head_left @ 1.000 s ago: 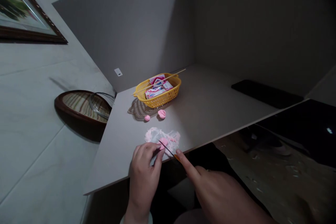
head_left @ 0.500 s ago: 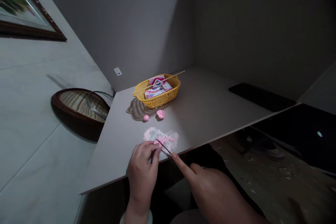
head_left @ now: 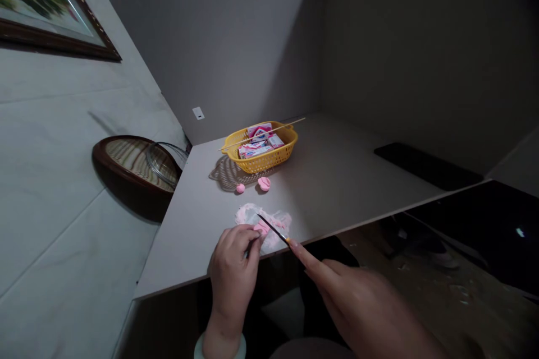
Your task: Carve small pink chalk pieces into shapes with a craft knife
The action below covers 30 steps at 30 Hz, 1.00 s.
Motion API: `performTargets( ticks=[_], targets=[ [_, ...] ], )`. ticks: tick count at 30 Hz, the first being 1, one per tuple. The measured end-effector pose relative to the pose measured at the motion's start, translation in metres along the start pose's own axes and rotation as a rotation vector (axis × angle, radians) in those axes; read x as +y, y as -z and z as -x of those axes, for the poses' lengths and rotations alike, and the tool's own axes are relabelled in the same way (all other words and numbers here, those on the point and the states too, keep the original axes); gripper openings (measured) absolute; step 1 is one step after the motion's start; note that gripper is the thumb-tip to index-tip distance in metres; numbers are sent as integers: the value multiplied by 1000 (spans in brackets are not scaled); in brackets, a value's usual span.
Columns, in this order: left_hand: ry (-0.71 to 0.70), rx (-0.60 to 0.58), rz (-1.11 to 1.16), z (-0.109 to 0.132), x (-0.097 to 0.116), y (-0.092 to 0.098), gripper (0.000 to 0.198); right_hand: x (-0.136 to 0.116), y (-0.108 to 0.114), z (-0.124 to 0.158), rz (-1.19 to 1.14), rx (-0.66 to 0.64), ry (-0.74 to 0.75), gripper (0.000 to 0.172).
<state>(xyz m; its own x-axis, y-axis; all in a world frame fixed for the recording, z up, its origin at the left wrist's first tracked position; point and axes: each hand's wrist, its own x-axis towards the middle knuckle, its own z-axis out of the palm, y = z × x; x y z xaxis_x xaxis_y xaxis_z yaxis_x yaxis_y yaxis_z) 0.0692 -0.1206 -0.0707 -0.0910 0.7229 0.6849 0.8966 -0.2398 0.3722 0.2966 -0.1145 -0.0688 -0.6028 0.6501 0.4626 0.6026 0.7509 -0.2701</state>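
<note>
My left hand (head_left: 233,263) pinches a small piece of pink clay (head_left: 261,228) at the near edge of a whitish-pink smeared patch (head_left: 252,214) on the table. My right hand (head_left: 362,308) reaches in from the lower right, its index finger extended. That fingertip meets the orange end of a thin dark craft tool (head_left: 273,228), whose tip lies over the patch beside the clay. I cannot tell whether the right hand grips the tool. Two more pink lumps (head_left: 264,183) (head_left: 240,188) lie on the table farther off.
A yellow plastic basket (head_left: 263,164) holds small printed boxes (head_left: 255,148), with a wooden skewer (head_left: 263,134) across it. A flat black slab (head_left: 427,166) lies on the pale table (head_left: 337,196) at right. A round wood-rimmed tray (head_left: 130,160) and a glass lid (head_left: 162,165) stand beyond the left edge.
The view has drifted slightly. The dark tool now reaches farther across the patch, with the right index finger at its orange end. The left hand still pinches the clay.
</note>
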Motion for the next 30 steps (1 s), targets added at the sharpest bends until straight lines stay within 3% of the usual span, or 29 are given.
performTargets(
  ticks=[7, 22, 30],
  targets=[
    [4, 3, 1, 1, 0, -1, 5, 5, -19, 1, 69, -29, 12, 75],
    [27, -3, 16, -2, -1, 1, 5, 1, -24, -1, 235, 2, 86, 86],
    [53, -22, 39, -2, 2, 2, 9, 7, -24, 3, 171, -33, 77, 84]
  ],
)
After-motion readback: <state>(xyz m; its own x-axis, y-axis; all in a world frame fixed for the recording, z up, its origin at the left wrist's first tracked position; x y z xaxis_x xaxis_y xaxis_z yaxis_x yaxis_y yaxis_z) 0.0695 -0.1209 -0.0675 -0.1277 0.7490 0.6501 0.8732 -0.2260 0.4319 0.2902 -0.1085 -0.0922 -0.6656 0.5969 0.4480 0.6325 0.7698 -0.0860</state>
